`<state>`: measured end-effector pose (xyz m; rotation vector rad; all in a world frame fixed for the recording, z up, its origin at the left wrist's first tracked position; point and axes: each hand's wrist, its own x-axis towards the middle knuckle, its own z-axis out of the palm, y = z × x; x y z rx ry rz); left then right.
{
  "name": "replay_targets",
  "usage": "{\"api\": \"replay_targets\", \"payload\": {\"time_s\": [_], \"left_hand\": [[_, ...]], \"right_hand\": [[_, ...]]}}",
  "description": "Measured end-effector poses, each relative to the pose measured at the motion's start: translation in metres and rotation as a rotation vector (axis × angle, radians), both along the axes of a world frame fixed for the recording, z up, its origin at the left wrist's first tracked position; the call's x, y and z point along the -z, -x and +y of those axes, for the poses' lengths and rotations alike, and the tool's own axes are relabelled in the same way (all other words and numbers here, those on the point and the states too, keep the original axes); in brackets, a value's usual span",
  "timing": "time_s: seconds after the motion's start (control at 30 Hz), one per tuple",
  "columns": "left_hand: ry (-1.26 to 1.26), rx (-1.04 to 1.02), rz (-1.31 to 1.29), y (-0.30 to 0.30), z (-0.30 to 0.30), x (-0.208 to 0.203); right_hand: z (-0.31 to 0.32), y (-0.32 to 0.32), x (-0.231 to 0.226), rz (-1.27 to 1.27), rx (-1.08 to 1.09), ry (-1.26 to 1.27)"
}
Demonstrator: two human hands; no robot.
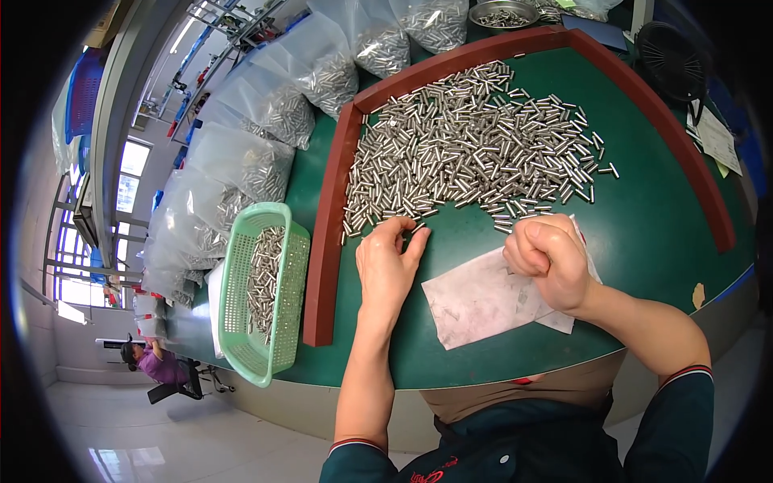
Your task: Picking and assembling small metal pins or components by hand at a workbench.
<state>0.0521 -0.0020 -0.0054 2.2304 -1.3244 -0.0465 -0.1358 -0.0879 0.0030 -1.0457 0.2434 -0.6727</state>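
Observation:
A wide heap of short, shiny metal pins (475, 145) lies on the green tabletop (644, 266). At its near left edge my left hand (385, 262) has thumb and forefinger brought together on a single metal pin (419, 228). My right hand (551, 258) is curled into a fist just below the heap's near edge. Whatever its fingers may hold is hidden. Under and beside that fist lies a smudged, pale paper sheet (475, 298), partly covered by the hand and forearm.
Dark red wooden rails (326, 266) border the heap. Left of them stands a light green basket (282, 322) with more pins. Clear plastic bags (266, 169) full of pins line the far left. A metal bowl (503, 14) and black fan (670, 60) stand behind. Another person (161, 364) sits far left.

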Motion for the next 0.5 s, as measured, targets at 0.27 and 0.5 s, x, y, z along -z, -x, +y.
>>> {"api": "replay_targets", "payload": {"time_s": [0.27,0.5], "left_hand": [[0.07,0.134,-0.068,0.01,-0.004,0.002],[0.242,0.235,1.818,0.002,0.008,-0.002]], "right_hand": [[0.002,-0.001,-0.001,-0.014,0.0,0.002],[0.001,-0.001,0.001,-0.013,-0.006,-0.001]]}}
